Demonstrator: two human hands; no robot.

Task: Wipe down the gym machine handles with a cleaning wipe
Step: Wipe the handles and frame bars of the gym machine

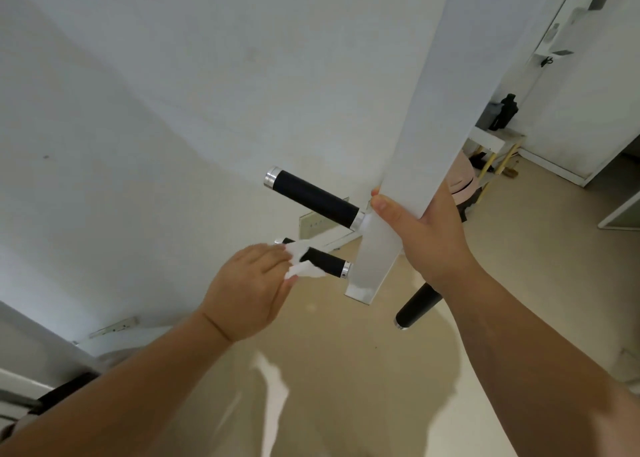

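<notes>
Three black handles with silver end caps stick out of a white bar [419, 138] that slants down across the middle of the view. The cleaning wipe [304, 269], white and crumpled, is wrapped over the lower handle [327, 262] on the bar's left side, near that handle's outer end. The left hand [249, 292] grips the wipe there, its fingers curled round wipe and handle together, with its back toward the camera.

Just above it, the upper handle [315, 198] points up and to the left, bare and untouched. The third handle [417, 310] juts out low on the bar's other side, partly hidden behind the right forearm.

The right hand [427, 235] is closed round the bar itself just above its lower end. Its thumb lies across the front face and its fingers are out of sight behind.

Behind the bar is a plain white wall [156, 93], with a pale outlet plate [313, 223] low on it. The floor [346, 370] below is beige and glossy. Far to the right, a small white surface [488, 141] with yellow legs carries a black bottle [506, 112].
</notes>
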